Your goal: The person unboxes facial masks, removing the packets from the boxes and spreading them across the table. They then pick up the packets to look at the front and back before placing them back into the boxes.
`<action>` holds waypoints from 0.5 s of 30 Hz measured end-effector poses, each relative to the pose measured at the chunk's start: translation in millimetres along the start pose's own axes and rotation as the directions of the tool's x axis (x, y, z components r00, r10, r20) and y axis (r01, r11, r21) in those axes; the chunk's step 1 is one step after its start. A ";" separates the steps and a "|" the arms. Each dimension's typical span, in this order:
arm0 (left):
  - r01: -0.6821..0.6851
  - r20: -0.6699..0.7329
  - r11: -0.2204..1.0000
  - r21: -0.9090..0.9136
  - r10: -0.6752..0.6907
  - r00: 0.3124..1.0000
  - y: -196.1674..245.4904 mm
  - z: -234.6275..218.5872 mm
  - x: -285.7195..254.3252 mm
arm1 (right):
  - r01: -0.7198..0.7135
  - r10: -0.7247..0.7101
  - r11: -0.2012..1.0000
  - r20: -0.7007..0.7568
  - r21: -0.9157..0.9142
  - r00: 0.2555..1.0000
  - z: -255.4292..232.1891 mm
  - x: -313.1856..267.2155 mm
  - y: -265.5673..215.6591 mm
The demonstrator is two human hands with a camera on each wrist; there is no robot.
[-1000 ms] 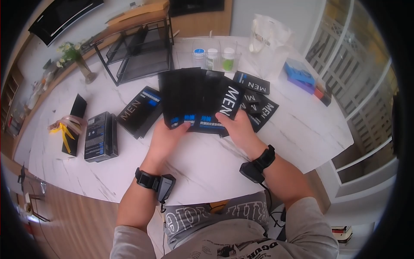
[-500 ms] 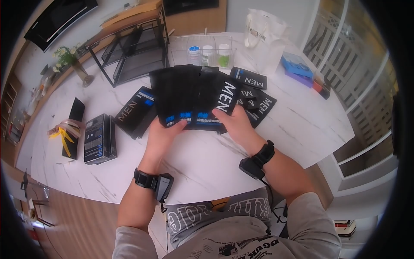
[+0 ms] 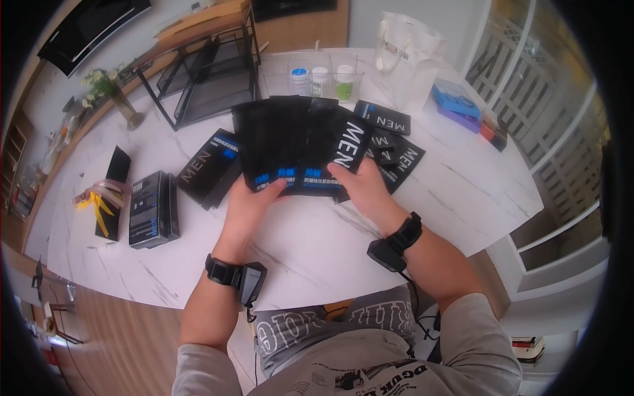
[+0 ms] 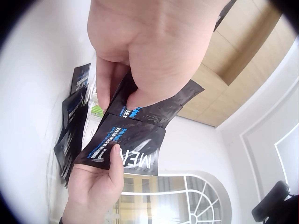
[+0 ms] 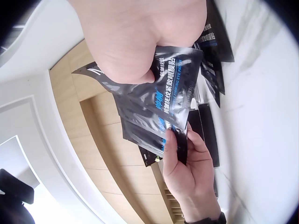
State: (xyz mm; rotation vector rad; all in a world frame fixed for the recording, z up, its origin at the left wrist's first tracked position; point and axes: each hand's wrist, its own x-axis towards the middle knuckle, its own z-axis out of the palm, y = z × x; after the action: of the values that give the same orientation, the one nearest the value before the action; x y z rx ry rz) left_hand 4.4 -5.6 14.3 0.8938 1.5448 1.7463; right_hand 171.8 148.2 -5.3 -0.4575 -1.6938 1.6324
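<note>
Taking the fan of eye-patch sachets (image 3: 281, 138) as the clock's centre, a clear organizer (image 3: 281, 87) stands at 12 o'clock on the marbled table (image 3: 317, 264), holding a blue-capped bottle (image 3: 299, 81), a white-capped bottle (image 3: 319, 80) and a green-labelled bottle (image 3: 344, 82). At 2 o'clock stands a white carrier bag (image 3: 413, 66), its inside out of view. A glass vase (image 3: 133, 119) near 9 o'clock holds small pale flowers (image 3: 99, 84); a black mesh rack (image 3: 221, 99) stands at 10. Black boxes (image 3: 153, 211) lie at 8 o'clock, their contents unseen.

The fan is held above the table. The left hand (image 3: 248, 208) is clamped on its 7 o'clock edge, thumb in front; the right hand (image 3: 366, 191) pinches its 4 o'clock side, thumb beside the "MEN" print. Most of the fingers are hidden behind the sachets in the head view.

The overlapping sachets cover one another, so their number is unclear. The fan partly hides the packs (image 3: 208, 168) at 8 to 9 o'clock and the "MEN" sachets (image 3: 399, 162) at 3. In both wrist views the near hand covers part of the fan.
</note>
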 end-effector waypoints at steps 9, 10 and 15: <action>0.016 -0.002 1.000 0.006 -0.016 1.000 2.1 0.9 -1.0 | -0.011 0.011 1.000 0.002 0.011 1.000 0.9 -0.9 -3.0; 0.012 -0.002 1.000 0.004 -0.012 1.000 2.0 1.0 -1.0 | -0.012 0.012 1.000 0.001 0.009 1.000 1.1 -1.2 -3.4; 0.007 0.003 1.000 0.002 -0.007 1.000 2.9 1.7 -2.0 | -0.003 0.003 1.000 0.005 -0.008 1.000 -0.6 0.0 0.3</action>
State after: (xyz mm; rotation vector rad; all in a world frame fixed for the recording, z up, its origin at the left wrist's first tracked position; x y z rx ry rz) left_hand 6.9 -6.7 17.2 0.8903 1.5469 1.7377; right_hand 172.1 148.7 -5.6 -0.4606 -1.7049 1.6305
